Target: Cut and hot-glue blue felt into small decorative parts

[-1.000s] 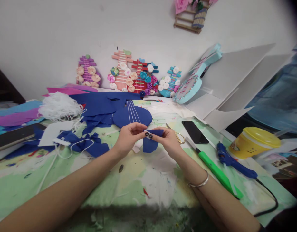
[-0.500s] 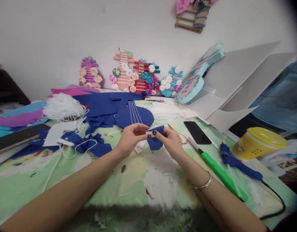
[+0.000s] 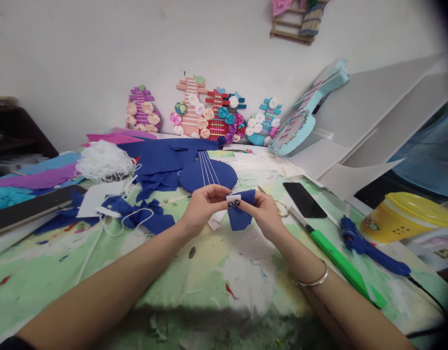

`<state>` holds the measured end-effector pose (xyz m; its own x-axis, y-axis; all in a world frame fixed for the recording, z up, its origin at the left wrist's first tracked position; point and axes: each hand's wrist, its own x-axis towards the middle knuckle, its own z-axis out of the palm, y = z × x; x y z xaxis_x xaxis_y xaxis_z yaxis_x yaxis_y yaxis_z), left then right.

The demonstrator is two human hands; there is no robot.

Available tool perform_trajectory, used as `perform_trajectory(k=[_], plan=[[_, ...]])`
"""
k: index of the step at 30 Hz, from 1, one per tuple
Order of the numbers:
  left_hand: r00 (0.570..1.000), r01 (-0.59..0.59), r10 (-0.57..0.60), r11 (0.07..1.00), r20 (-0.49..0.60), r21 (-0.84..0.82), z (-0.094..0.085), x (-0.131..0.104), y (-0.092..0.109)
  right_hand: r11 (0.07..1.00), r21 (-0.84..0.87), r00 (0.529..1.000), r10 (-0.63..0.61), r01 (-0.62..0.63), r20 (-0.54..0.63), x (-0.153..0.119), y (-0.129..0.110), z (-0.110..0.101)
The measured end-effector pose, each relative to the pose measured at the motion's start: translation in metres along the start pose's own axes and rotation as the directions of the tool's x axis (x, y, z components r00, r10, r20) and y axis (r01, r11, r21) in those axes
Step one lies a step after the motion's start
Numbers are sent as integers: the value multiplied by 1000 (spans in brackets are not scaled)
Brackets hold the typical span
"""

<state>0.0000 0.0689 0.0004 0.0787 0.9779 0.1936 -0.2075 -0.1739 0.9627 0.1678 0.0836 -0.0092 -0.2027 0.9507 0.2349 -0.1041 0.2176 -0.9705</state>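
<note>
Over the middle of the table, both of my hands pinch one small work piece. It is a blue paper or felt scrap with a small white strip lying against its upper left part. My left hand grips the left end with thumb and fingers. My right hand grips the right side, its thumb pressed on the white strip beside the left thumb. Just behind stands or lies a round blue guitar-like body with white strings. Fingertips behind the scrap are hidden.
Gold-handled scissors, a phone, a green utility knife, a blue glue gun and a yellow tub lie right. White yarn and blue scraps lie left. Decorated small instruments line the wall.
The whole view has shifted, so things appear slightly farther right. Both thumbs now sit closer together on the white strip, which lies flatter along the blue scrap's edge.
</note>
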Motion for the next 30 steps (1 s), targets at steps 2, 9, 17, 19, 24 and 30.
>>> perform_trajectory(k=[2, 9, 17, 19, 24, 30], plan=[[1000, 7, -7, 1000, 5, -14, 0, 0, 1, 1000, -18, 1000, -11, 10, -10, 0, 0, 0], [1000, 18, -17, 1000, 21, -25, 0, 0, 2, 998, -58, 1000, -28, 29, 6, 0, 1, -1], [997, 62, -63, 998, 45, 24, -2, 0, 3, 995, -92, 999, -31, 33, 26, 0, 0, -3], [997, 64, -65, 998, 50, 26, -2, 0, 3, 996, -82, 999, -32, 35, 35, 0, -1, -3], [997, 67, -67, 998, 44, 21, -1, -1, 3, 999, -22, 997, -47, 49, 65, -1, -1, -3], [998, 47, -49, 998, 47, 33, -3, 0, 4, 999, 36, 994, -39, 36, 101, -1, -2, -1]])
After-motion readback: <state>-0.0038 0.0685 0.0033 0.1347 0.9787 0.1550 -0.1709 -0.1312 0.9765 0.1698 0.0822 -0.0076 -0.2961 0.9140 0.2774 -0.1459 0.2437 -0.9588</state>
